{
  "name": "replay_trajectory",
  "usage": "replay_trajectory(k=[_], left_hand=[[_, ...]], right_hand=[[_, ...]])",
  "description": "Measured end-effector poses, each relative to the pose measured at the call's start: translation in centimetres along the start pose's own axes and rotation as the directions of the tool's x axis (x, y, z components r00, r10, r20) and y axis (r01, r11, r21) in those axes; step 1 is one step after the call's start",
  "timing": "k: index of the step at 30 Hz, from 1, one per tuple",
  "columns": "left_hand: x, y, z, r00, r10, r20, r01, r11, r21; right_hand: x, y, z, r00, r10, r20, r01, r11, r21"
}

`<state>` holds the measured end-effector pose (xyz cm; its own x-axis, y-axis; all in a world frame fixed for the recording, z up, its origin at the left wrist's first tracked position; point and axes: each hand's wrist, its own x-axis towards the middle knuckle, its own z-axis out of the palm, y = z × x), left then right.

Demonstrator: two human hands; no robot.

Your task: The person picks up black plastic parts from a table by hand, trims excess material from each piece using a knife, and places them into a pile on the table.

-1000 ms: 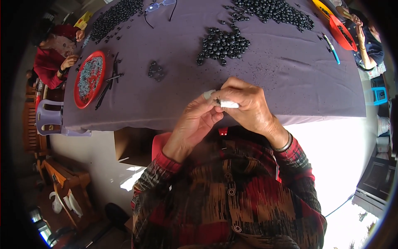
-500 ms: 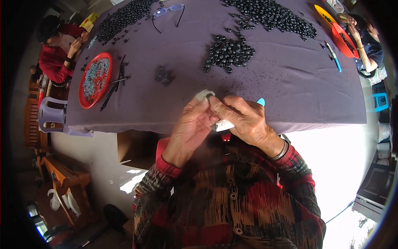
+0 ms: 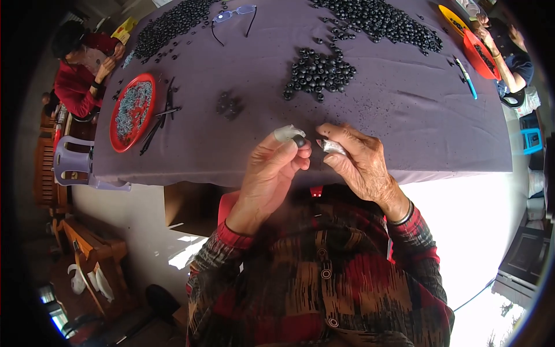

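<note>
Over the near edge of the table, my left hand point(image 3: 270, 168) pinches a small round black bead point(image 3: 299, 140) between thumb and index finger. A whitish wrap point(image 3: 285, 133) covers that index fingertip. Just to the right, my right hand point(image 3: 365, 165) is closed on a small white-wrapped object point(image 3: 333, 148) with a dark end facing the bead. The fingers hide much of this object, so its kind is unclear. A short gap separates the two hands. Beyond them lies a small pile of black beads point(image 3: 321, 74).
Larger bead heaps point(image 3: 376, 23) cover the table's far side, near eyeglasses point(image 3: 234, 14). At left lie a red plate point(image 3: 151, 87) of bluish-grey bits and thin black tools point(image 3: 169, 110). A marker point(image 3: 466, 80) and a red bowl point(image 3: 488, 70) lie right. Two people sit at the sides.
My right hand has drawn away to the right from my left hand, uncovering the black bead. The light-blue tip behind my right hand no longer shows. The person at right has moved their hands.
</note>
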<state>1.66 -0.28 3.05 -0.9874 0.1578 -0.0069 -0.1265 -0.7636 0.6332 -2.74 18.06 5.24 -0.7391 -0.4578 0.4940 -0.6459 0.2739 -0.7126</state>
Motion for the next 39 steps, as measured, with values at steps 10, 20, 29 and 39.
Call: replay_trajectory(k=[10,20,29,39], left_hand=[[-0.1,-0.5,0.0,1.000,0.022,0.004,-0.022,0.999,0.035],[0.0,-0.9,-0.3,1.000,0.003,-0.012,-0.003,1.000,0.021],[0.1,-1.5,-0.4,0.998,0.003,-0.059,-0.003,1.000,-0.001],[0.0,-1.6,-0.1,0.990,-0.058,-0.130,0.059,0.998,0.003]], right_hand=[[-0.4,-0.2,0.3,0.994,-0.060,0.092,0.064,0.997,-0.040],[-0.2,-0.4,0.5,0.996,-0.060,0.066,0.060,0.998,-0.007],[-0.5,-0.1,1.1,0.999,0.020,0.029,-0.020,1.000,-0.014],[0.5,0.6,-0.2,0.970,0.227,0.088,-0.231,0.972,0.039]])
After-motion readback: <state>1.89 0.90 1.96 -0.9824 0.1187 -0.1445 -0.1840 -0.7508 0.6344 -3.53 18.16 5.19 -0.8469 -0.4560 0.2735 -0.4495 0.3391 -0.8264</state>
